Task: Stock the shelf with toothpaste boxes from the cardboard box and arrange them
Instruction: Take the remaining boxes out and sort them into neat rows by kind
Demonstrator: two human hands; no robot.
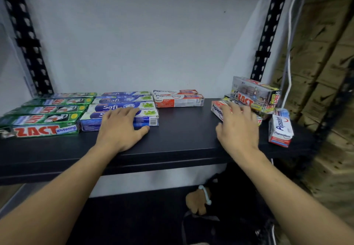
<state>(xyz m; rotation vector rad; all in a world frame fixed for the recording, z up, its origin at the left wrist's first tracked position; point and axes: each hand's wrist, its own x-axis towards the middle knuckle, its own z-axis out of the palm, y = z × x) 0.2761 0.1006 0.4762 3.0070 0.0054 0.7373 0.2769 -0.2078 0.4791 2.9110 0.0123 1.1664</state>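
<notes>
Four green ZACT boxes (47, 119) lie in a row on the black shelf (182, 130), with four blue Safi boxes (115, 100) beside them and two Pepsodent boxes (178, 99) further along. At the right end are two more Pepsodent cartons (280, 128) and a pile of at least two red-and-black ZACT boxes (252, 91); its full count is unclear.

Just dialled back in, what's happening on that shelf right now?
A person is stocking the black shelf. The left hand lies flat on the front Safi box, beside the green Zact row. The right hand is on a tilted Pepsodent box next to a loose Zact pile; blur hides its grip. A Pepsodent pair sits at the back, and an upright Pepsodent carton stands at the far right.
</notes>
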